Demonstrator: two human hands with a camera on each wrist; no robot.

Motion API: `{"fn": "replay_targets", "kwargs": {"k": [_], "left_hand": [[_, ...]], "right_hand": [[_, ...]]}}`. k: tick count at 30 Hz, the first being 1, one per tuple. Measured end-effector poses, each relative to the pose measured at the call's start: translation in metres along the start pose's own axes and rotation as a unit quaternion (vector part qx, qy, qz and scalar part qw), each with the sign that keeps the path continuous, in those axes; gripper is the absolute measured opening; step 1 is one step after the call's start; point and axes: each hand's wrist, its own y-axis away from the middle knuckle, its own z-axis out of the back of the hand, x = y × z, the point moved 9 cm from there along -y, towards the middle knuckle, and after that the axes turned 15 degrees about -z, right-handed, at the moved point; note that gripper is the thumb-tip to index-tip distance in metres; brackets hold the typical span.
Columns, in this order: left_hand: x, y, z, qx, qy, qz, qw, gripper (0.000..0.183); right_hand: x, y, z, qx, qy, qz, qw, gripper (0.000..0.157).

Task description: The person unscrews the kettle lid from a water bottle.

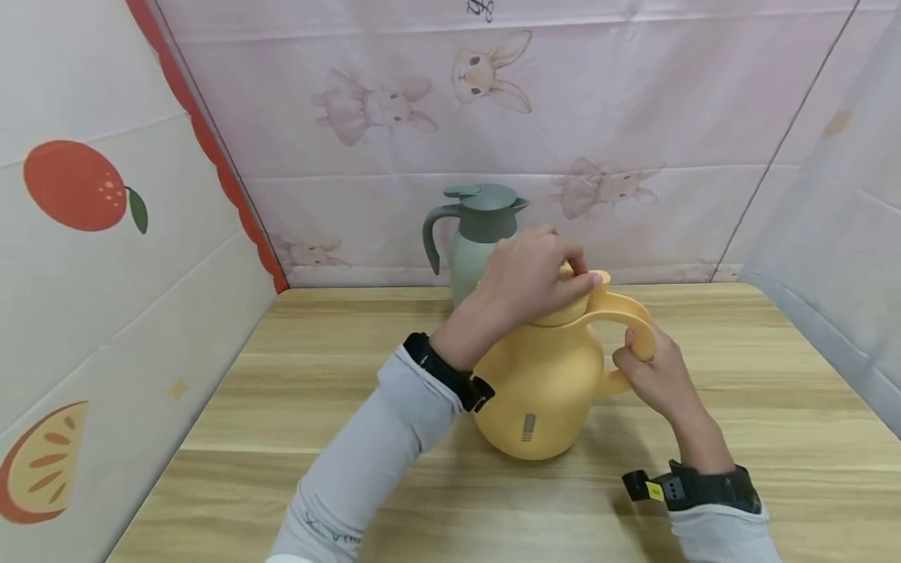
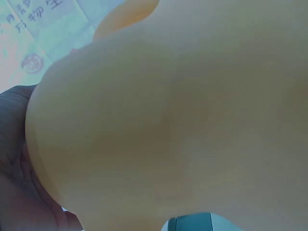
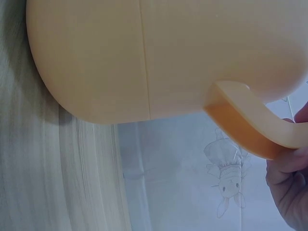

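Observation:
A yellow vacuum jug (image 1: 538,391) stands upright on the wooden table, with a small grey mark low on its front. Over its top, my left hand (image 1: 528,274) grips the lid (image 1: 563,315), thumb toward the handle side and fingers bent over the far side. Most of the lid is hidden under that hand. My right hand (image 1: 658,371) holds the jug's curved handle (image 1: 622,307) from the right, fingers wrapped round its outer part. The right wrist view shows the lower end of the handle (image 3: 250,118) and the hand around it.
Behind the yellow jug stands a green vacuum jug (image 1: 486,223), partly covered by my left hand. The wooden table (image 1: 317,375) ends at a pink rabbit-print backdrop (image 1: 394,195). A white printed sheet (image 1: 176,297) borders the left side, and another pale sheet (image 1: 838,258) the right.

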Motion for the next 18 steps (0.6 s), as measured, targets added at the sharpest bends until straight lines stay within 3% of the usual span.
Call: {"fn": "replay_targets", "kwargs": {"k": [10, 18], "left_hand": [[0.021, -0.004, -0.004, 0.022, 0.032, 0.065, 0.9971, 0.023], [0.04, 0.002, -0.003, 0.006, 0.034, 0.137, 0.99, 0.026]], "right_hand": [[-0.001, -0.001, 0.0, 0.002, 0.006, -0.009, 1.0, 0.012], [0.001, 0.0, 0.0, 0.003, 0.005, -0.009, 1.0, 0.012]]}}
